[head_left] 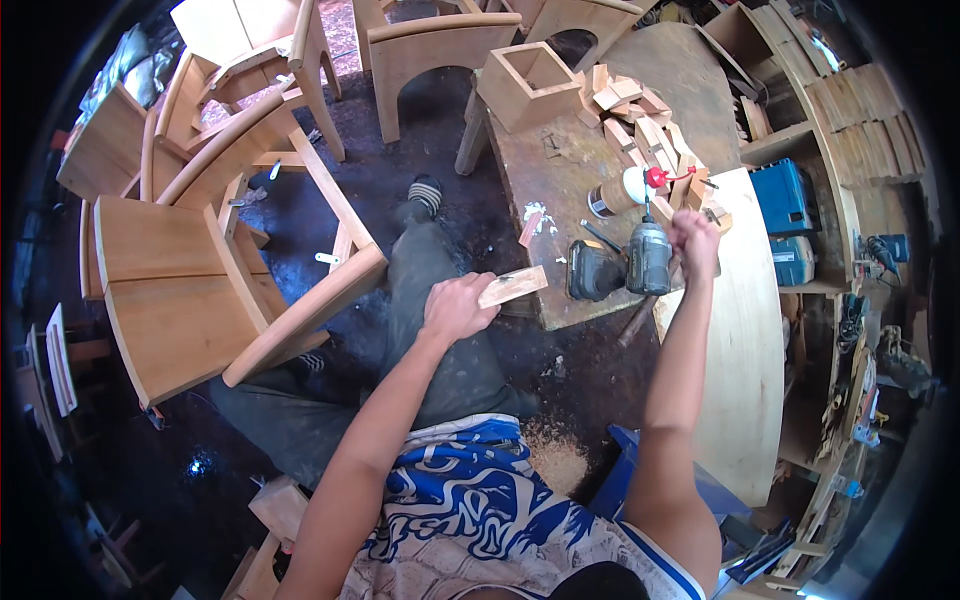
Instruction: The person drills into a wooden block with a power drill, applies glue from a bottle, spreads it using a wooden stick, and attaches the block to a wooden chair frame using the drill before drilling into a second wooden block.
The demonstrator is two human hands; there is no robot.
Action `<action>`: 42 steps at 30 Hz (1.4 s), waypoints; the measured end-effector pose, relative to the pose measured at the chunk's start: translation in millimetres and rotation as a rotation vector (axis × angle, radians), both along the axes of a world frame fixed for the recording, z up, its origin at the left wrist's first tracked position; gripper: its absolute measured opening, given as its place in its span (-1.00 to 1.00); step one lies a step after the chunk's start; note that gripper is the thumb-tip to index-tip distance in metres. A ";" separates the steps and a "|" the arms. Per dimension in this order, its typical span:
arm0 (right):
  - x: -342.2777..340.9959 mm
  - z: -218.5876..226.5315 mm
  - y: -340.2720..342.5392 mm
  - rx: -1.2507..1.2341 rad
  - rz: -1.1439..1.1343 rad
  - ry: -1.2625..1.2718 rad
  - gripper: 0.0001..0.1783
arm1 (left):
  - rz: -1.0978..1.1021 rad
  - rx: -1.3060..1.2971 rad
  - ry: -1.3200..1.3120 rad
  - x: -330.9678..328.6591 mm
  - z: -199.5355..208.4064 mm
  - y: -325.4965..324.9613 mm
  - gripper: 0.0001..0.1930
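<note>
My left hand (460, 306) is closed around one end of a small pale wooden block (513, 287), held above my thigh near the table's front edge. The block's other end juts out to the right. Over the table, my right hand (693, 240) has its fingers curled, and what is in them, if anything, is hidden. Right beside that hand lies a cordless drill (650, 258), its bit end pointing away from me and its dark battery (597, 270) to the left. Behind the drill is a glue bottle (620, 192) with a red cap, lying tilted.
A pile of wooden offcuts (645, 125) and an open wooden box (528, 85) occupy the far part of the worktable (545, 185). Wooden chairs (190, 280) crowd the left. A pale board (735, 370) and shelves with blue cases (782, 197) stand at right. Sawdust (557, 460) lies on the floor.
</note>
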State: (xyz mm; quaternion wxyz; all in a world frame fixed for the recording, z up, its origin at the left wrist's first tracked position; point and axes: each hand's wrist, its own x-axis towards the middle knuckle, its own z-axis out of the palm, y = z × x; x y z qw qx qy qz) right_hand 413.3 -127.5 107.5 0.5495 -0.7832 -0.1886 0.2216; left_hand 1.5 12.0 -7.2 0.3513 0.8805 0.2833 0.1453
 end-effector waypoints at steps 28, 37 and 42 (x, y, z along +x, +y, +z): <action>-166.6 -24.2 124.1 0.241 0.301 -0.010 -0.81 | 0.025 0.041 -0.018 1.4 -4.0 -0.9 -0.54; -47.8 -122.3 233.8 -0.443 -0.140 -0.478 -0.68 | 0.057 0.035 -0.054 2.1 -6.0 2.5 -0.51; -39.7 -120.9 248.3 -0.522 -0.097 -0.454 -0.65 | 0.077 0.045 -0.057 -1.3 -10.5 10.8 -0.53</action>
